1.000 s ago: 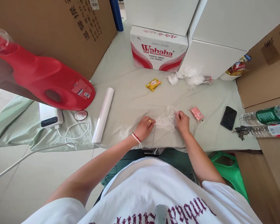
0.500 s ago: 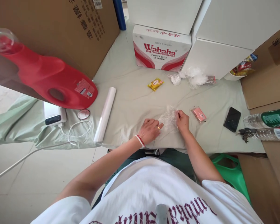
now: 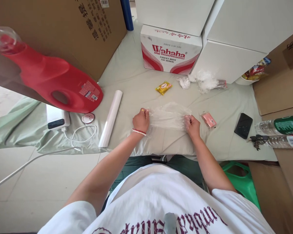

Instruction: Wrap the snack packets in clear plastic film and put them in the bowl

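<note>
A thin, clear plastic film (image 3: 169, 116), perhaps a bag, is stretched sideways above the cloth-covered table. Its left end is pinched in my left hand (image 3: 141, 122), which wears a red and white bracelet. My right hand (image 3: 192, 126) grips the other end with its fingers curled. Just right of that hand lies a small pink packet (image 3: 208, 120). Beyond the film sits a yellow wrapped packet (image 3: 163, 87). A white roll (image 3: 110, 119) rests on the cloth to the left of my left hand.
A red jug (image 3: 61, 84) stands at left, near a white power bank (image 3: 57, 118) with a cable. Behind are a Wahaba-style water carton (image 3: 171, 48) and crumpled plastic (image 3: 206, 81). On the right are a black phone (image 3: 243, 126), keys (image 3: 256, 140) and plastic bottles (image 3: 286, 125).
My left hand has moved left and slightly away from me, closing on the film's end. The film, bunched up before, is now spread between both hands. My right hand stays nearly in place.
</note>
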The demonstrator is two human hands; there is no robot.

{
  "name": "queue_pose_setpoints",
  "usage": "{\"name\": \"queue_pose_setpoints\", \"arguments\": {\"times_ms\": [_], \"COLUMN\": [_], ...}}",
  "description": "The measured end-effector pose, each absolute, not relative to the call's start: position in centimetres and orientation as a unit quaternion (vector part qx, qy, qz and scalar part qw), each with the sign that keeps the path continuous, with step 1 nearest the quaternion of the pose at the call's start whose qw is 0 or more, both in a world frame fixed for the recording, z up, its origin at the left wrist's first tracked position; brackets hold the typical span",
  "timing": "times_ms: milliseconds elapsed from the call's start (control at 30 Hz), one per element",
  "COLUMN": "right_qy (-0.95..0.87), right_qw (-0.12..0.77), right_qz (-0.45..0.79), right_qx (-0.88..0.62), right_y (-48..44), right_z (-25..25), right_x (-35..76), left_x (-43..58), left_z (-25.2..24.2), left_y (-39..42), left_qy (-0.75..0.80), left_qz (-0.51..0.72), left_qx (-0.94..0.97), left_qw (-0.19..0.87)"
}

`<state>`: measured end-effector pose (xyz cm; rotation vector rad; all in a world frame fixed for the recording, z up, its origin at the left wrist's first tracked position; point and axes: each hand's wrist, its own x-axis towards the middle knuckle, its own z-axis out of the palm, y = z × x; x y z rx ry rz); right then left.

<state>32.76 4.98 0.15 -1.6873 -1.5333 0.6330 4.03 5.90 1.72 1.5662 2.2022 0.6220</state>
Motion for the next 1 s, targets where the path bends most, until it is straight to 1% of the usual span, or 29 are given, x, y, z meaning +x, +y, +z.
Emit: {"name": "queue_pose_setpoints", "arguments": {"times_ms": [67, 133, 233, 333, 400, 467, 567, 633, 733, 800, 900, 933, 1000], "right_qy": [-0.603, -0.606, -0.615, -0.619, -0.658, -0.744, -0.849, -0.871, -0.875, -0.881, -0.889, -0.883, -0.857], "right_qw": [0.378, 0.38, 0.394, 0.414, 0.402, 0.334, 0.183, 0.142, 0.159, 0.162, 0.142, 0.147, 0.187], "right_qz": [0.248, 0.233, 0.175, 0.098, 0.083, 0.132, 0.227, 0.225, 0.177, 0.169, 0.222, 0.244, 0.261], "right_qx": [-0.658, -0.658, -0.66, -0.66, -0.631, -0.563, -0.44, -0.412, -0.421, -0.41, -0.374, -0.373, -0.403], "right_y": [5.0, 5.0, 5.2, 5.5, 5.6, 5.6, 4.8, 3.7, 0.9, -1.2, -3.7, -4.2, -4.3], "right_z": [0.0, -0.2, -0.1, 1.2, 2.5, 3.8, 4.9, 4.9, 4.3, 4.0, 4.5, 5.0, 6.2], "right_x": [32.9, 33.2, 33.7, 33.9, 33.7, 33.3, 32.9, 33.2, 34.6, 35.9, 37.9, 38.3, 38.5], "left_x": [3.3, 2.9, 2.8, 3.0, 3.0, 2.9, 2.1, 1.2, -0.3, -1.0, -1.5, -1.5, -1.5], "left_z": [1.5, 1.1, 0.4, 0.4, 0.7, 0.9, 1.0, 1.0, 0.9, 0.9, 1.2, 1.3, 1.5], "left_y": [6.8, 6.8, 5.9, 4.8, 4.3, 4.0, 3.5, 3.1, 2.6, 2.5, 2.6, 2.7, 2.9], "left_qy": [0.797, 0.785, 0.734, 0.652, 0.577, 0.525, 0.526, 0.536, 0.524, 0.515, 0.508, 0.504, 0.494], "left_qz": [0.188, 0.215, 0.269, 0.258, 0.236, 0.208, 0.155, 0.116, 0.063, 0.037, 0.002, -0.008, -0.022], "left_qx": [0.552, 0.569, 0.621, 0.711, 0.779, 0.82, 0.826, 0.823, 0.833, 0.838, 0.84, 0.841, 0.845], "left_qw": [0.16, 0.12, 0.059, 0.054, 0.07, 0.093, 0.129, 0.15, 0.17, 0.176, 0.191, 0.196, 0.203]}}
